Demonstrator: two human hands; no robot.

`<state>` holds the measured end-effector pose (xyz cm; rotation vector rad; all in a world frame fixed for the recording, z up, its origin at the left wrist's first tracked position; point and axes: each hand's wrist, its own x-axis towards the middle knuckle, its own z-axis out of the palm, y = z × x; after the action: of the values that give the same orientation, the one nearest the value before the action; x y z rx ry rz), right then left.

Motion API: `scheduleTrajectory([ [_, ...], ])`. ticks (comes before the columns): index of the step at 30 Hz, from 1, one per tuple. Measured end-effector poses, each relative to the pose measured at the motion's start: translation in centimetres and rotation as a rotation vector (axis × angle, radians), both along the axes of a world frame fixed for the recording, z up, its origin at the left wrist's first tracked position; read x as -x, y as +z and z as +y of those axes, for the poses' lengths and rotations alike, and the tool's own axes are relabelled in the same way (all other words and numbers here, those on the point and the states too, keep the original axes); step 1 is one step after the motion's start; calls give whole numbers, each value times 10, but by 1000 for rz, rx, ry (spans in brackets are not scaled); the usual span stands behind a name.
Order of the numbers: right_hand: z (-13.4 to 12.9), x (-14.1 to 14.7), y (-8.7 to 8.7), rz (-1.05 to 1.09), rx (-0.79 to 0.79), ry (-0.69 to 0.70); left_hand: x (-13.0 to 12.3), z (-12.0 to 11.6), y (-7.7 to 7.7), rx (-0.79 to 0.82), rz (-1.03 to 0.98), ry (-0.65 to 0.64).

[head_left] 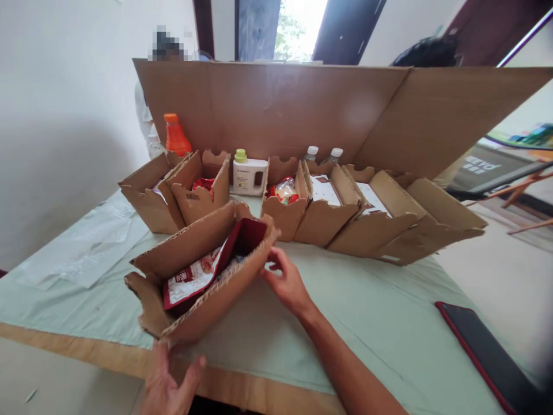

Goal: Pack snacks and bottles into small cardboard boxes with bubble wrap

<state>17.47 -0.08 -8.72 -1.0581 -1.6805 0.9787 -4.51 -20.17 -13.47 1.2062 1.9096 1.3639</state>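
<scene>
An open cardboard box (pixel 216 308) stands at a slant near the table's front edge. In it lies a dark red and white pouch (pixel 196 279), with something bluish beside it partly hidden by the wall. My left hand (pixel 170 377) supports the box's near end from below, thumb apart from the cardboard and fingertips partly hidden. At the far right end, my right hand (pixel 285 282) has bent fingers and thumb against the box's corner.
Behind stands a row of cardboard bins (pixel 283 216) holding packets and white boxes. A white jug (pixel 249 176), an orange bottle (pixel 176 135) and two white-capped bottles (pixel 336 154) stand there before a tall cardboard panel (pixel 280 109). A phone (pixel 484 346) lies right; plastic sheeting (pixel 86 248) left.
</scene>
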Motion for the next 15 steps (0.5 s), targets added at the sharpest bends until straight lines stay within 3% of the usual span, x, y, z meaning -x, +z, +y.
scheduleTrajectory([
  [3,-47,-42,-6,-60,-27,-134,-2,14,3,56,35,-8],
  [6,-64,-85,-10,-105,-37,-397,-18,58,14,32,22,-242],
  [8,-56,-107,-13,-100,-38,-521,-32,98,23,-8,-2,-464],
  [10,-42,-120,-17,-96,-72,-576,-43,136,29,-59,-26,-572],
  [12,-28,-128,-25,-99,-106,-593,-50,163,31,-97,-31,-583],
  [15,-19,-136,-39,-179,-69,-576,-54,178,24,-105,-7,-531],
])
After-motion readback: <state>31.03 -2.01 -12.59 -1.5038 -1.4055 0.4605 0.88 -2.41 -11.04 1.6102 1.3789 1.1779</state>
